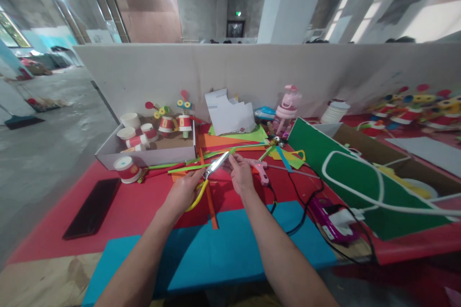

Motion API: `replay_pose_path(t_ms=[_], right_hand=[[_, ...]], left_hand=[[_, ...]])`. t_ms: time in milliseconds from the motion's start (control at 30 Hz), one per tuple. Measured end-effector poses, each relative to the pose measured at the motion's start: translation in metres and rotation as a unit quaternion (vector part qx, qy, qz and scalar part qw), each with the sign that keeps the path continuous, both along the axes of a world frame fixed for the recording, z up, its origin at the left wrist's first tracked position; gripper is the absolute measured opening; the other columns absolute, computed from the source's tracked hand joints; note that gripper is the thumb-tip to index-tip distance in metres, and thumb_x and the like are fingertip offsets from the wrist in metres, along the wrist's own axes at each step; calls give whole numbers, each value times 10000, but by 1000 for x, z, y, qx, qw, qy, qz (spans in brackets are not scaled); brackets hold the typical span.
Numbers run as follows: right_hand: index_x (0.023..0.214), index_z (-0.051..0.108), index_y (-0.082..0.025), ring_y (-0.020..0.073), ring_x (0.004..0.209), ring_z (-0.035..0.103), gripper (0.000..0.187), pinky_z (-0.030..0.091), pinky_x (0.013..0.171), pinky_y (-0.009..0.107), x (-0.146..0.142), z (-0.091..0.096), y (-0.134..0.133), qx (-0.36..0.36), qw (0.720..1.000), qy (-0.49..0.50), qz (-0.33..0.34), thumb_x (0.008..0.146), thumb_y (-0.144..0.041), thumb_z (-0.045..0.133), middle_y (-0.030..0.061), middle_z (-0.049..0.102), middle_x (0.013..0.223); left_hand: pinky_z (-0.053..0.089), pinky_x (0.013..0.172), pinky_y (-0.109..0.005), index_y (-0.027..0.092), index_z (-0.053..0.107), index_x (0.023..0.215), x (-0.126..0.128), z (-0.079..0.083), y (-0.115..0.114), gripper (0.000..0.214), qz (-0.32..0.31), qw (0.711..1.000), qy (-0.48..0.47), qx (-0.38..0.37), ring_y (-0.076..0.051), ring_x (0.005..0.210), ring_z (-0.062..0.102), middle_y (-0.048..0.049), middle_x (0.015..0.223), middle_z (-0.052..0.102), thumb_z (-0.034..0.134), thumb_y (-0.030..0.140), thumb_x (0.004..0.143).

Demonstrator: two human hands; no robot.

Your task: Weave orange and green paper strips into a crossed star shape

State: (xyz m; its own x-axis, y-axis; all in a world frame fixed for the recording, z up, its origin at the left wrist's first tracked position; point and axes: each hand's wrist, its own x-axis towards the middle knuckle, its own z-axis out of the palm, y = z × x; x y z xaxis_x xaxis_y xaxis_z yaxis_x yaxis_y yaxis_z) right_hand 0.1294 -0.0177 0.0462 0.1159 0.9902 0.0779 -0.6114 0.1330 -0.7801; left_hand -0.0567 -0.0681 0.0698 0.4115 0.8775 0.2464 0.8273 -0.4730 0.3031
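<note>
My left hand (184,193) is closed around the yellow handle of a pair of scissors (217,165), whose blades point up and to the right. My right hand (240,172) is closed in a pinch beside the blade tips; whatever lies between its fingertips is too small to make out. A light green paper strip (185,169) passes close to my left fingers. Beneath the scissors an orange strip (212,206) runs towards me across the red table cover. Just right of my right hand lies a pink glue gun (261,171) with a black cord.
A white box (165,156) with paper cups and cup figures stands at left, a black phone (92,208) in front. Blue sheets (216,254) cover the near edge. At right are a purple power strip (333,223), loose cables and a green-sided box (334,172). Behind stands a white partition (173,69).
</note>
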Motion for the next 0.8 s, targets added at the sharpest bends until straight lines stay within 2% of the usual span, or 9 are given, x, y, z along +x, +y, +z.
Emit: replay_pose_path(t_ms=[167, 400, 800], right_hand=[[768, 605, -194, 126, 576, 647, 300, 577, 641, 292, 2, 1, 0, 2, 1000, -8, -2, 642, -403, 780, -31, 672, 672], [781, 603, -200, 114, 577, 638, 285, 566, 619, 262, 5, -1, 4, 9, 999, 10, -44, 621, -335, 796, -39, 659, 665], [783, 615, -197, 143, 639, 666, 272, 579, 669, 300, 4, -3, 3, 14, 1000, -17, -3, 661, -388, 767, -21, 682, 689]], left_hand=[[485, 686, -274, 190, 494, 1292, -1, -2, 1, 411, -6, 1000, -4, 13, -209, 825, 634, -134, 1037, 648, 419, 208, 888], [490, 704, -287, 190, 484, 1299, 1, 0, 1, 410, -1, 1000, 13, 10, -221, 861, 635, -140, 1086, 641, 408, 225, 898], [473, 655, -268, 220, 450, 1341, 3, 2, -1, 470, 30, 998, 51, 15, -227, 862, 638, -127, 1097, 634, 428, 200, 872]])
